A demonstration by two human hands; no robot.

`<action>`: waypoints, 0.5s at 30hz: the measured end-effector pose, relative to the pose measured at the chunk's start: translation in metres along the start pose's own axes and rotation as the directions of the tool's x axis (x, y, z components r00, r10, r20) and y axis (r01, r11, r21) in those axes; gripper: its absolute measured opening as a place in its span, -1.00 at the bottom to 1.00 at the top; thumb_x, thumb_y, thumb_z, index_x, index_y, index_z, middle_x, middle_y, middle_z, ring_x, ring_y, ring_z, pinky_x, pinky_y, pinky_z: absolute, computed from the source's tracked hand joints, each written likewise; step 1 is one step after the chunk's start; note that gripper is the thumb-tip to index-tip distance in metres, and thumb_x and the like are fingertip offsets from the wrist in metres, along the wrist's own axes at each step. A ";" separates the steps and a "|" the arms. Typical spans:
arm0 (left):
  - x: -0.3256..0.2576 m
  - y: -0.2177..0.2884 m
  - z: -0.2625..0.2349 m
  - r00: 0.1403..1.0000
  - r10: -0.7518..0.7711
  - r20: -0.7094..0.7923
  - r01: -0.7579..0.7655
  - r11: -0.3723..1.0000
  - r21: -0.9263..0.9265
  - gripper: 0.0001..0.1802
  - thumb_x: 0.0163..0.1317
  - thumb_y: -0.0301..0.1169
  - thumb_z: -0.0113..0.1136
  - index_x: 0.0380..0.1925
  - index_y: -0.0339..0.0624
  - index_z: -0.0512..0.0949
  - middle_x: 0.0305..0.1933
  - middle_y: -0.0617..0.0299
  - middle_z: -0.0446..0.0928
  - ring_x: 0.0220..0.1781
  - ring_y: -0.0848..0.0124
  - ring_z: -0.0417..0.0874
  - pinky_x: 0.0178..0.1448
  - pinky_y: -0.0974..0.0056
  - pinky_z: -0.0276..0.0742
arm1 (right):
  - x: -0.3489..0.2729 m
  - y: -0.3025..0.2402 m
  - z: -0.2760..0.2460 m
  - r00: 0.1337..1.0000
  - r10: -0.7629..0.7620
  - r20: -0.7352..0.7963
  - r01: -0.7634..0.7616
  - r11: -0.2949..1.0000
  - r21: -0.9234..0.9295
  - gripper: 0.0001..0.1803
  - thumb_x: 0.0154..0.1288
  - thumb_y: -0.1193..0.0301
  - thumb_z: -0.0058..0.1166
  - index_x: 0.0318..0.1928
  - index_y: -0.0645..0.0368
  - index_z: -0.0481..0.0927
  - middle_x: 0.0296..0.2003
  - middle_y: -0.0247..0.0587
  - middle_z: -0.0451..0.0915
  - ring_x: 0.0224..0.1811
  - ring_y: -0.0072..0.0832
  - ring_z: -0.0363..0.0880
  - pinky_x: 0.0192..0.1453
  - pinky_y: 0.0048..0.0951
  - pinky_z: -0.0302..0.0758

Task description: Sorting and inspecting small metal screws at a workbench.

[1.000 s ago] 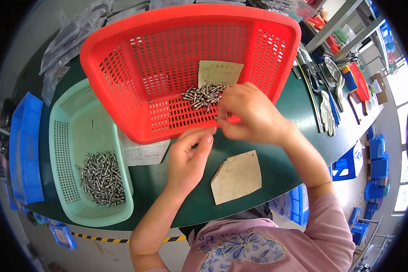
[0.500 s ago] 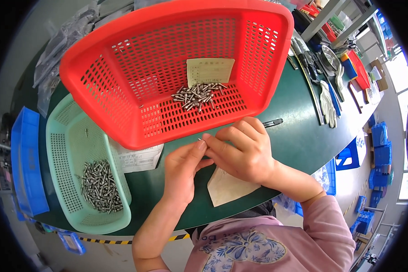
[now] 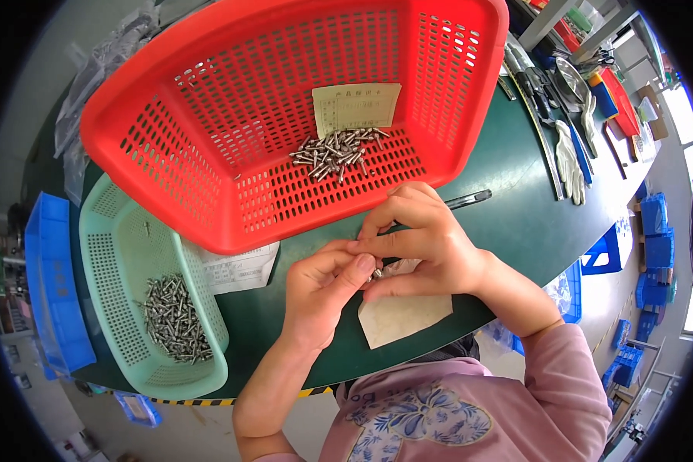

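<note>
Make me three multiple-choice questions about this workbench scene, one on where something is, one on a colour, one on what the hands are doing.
1. Where does the paper slip lie?
A. in the red basket
B. in the green basket
C. on the floor

2. What colour is the basket at the left, with screws in it?
A. yellow
B. pale green
C. black

3. How are the left hand and right hand?
A. far apart
B. inside a basket
C. together over the table

Answers: 1 A, beside its screw pile. 2 B, its mesh shows. 3 C, fingertips meet around a small metal part.

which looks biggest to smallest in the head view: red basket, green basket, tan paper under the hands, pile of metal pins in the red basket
1. red basket
2. green basket
3. tan paper
4. pile of metal pins

The tan paper is partly covered by the hands, so its place is less sure.
</note>
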State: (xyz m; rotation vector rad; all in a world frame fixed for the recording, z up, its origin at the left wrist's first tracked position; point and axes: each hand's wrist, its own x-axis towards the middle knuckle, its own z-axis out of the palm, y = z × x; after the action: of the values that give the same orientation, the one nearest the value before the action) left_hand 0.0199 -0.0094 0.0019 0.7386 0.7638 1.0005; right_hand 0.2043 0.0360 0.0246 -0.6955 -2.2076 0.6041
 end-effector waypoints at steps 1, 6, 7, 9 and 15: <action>0.000 0.000 0.000 1.000 -0.003 -0.001 0.003 1.000 0.002 -0.84 0.26 -0.50 0.15 -0.36 -0.44 0.59 -0.14 0.11 0.51 -0.14 0.42 0.56 -0.07 0.39 0.52 | 0.001 0.000 0.000 1.000 0.013 0.009 -0.013 0.999 0.048 -0.59 -0.17 0.21 0.43 -0.25 0.08 0.68 -0.31 -0.40 0.53 -0.33 -0.43 0.44 -0.19 -0.35 0.28; 0.000 0.000 0.006 0.998 -0.012 -0.062 0.007 0.996 -0.084 -0.83 0.27 -0.48 0.14 -0.38 -0.41 0.59 -0.17 0.13 0.51 -0.19 0.43 0.57 -0.17 0.41 0.58 | -0.001 0.005 0.001 1.000 -0.004 -0.025 0.006 0.999 0.053 -0.59 -0.18 0.19 0.44 -0.29 0.08 0.67 -0.32 -0.41 0.54 -0.35 -0.44 0.44 -0.20 -0.35 0.28; 0.000 -0.002 0.007 0.998 -0.012 -0.063 0.007 0.997 -0.083 -0.83 0.27 -0.48 0.14 -0.38 -0.41 0.59 -0.17 0.13 0.51 -0.19 0.43 0.57 -0.17 0.41 0.58 | -0.001 0.005 0.002 0.998 -0.024 -0.050 0.024 1.000 0.000 -0.59 -0.18 0.19 0.44 -0.29 0.09 0.67 -0.32 -0.42 0.54 -0.35 -0.45 0.44 -0.20 -0.35 0.28; -0.001 -0.004 0.006 0.995 -0.029 -0.092 0.015 0.988 -0.151 -0.80 0.31 -0.44 0.09 -0.35 -0.40 0.59 -0.19 0.14 0.52 -0.18 0.44 0.58 -0.19 0.42 0.59 | 0.000 0.004 0.004 0.997 -0.046 -0.064 0.043 0.998 -0.042 -0.60 -0.19 0.19 0.44 -0.30 0.08 0.67 -0.32 -0.43 0.54 -0.35 -0.45 0.44 -0.18 -0.33 0.29; -0.003 0.002 0.002 0.990 -0.130 0.044 0.134 0.987 -0.093 -0.72 0.36 -0.35 0.01 -0.12 -0.36 0.53 -0.10 0.10 0.55 -0.11 0.39 0.61 -0.14 0.32 0.62 | -0.003 0.008 0.008 0.987 -0.125 -0.097 0.105 0.976 -0.189 -0.60 -0.19 0.21 0.44 -0.27 0.06 0.66 -0.30 -0.42 0.56 -0.32 -0.45 0.48 -0.01 -0.22 0.32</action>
State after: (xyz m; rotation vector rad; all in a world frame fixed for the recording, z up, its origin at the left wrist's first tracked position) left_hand 0.0199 -0.0121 0.0052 0.6145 0.7175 0.8943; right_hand 0.2023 0.0386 0.0135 -0.6716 -2.2022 0.3004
